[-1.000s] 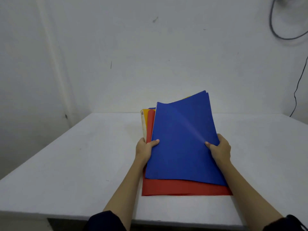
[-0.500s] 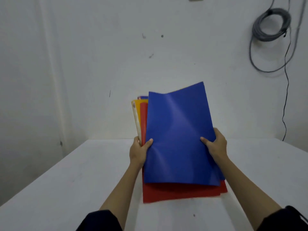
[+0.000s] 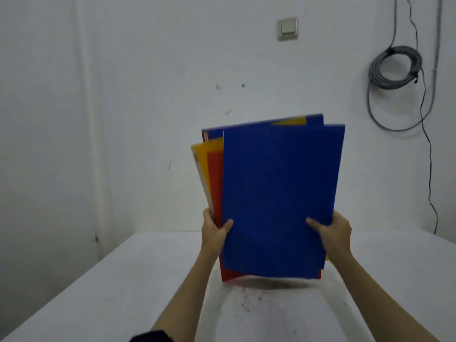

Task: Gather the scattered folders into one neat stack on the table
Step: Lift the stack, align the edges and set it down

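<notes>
A: While both hands grip it, where's the bundle of thin coloured card folders (image 3: 276,201)?

B: Standing almost upright, lower edge at or just above the white tabletop (image 3: 118,292), can't tell if it touches. Large blue rectangular folder (image 3: 278,206) faces the camera.

A: Behind it?

B: Red folder (image 3: 215,183) sticks out on the left and at the bottom left corner, orange-yellow folder (image 3: 201,159) fans further left, tilted. A second blue folder (image 3: 314,118) peeks over the top, with a yellow sliver just under its edge. Edges not lined up.

A: Left hand (image 3: 213,234)?

B: Closed on the bundle's left edge low down, thumb on the blue front, fingers hidden behind.

A: Right hand (image 3: 332,233)?

B: Same on the right edge, thumb across the front, fingers wrapped behind. Dark sleeve (image 3: 150,336) at the left forearm.

A: Background?

B: White wall, beige light switch (image 3: 287,28), coiled grey cable (image 3: 394,67) hanging upper right, thin black wire (image 3: 430,169) running down beside it
</notes>
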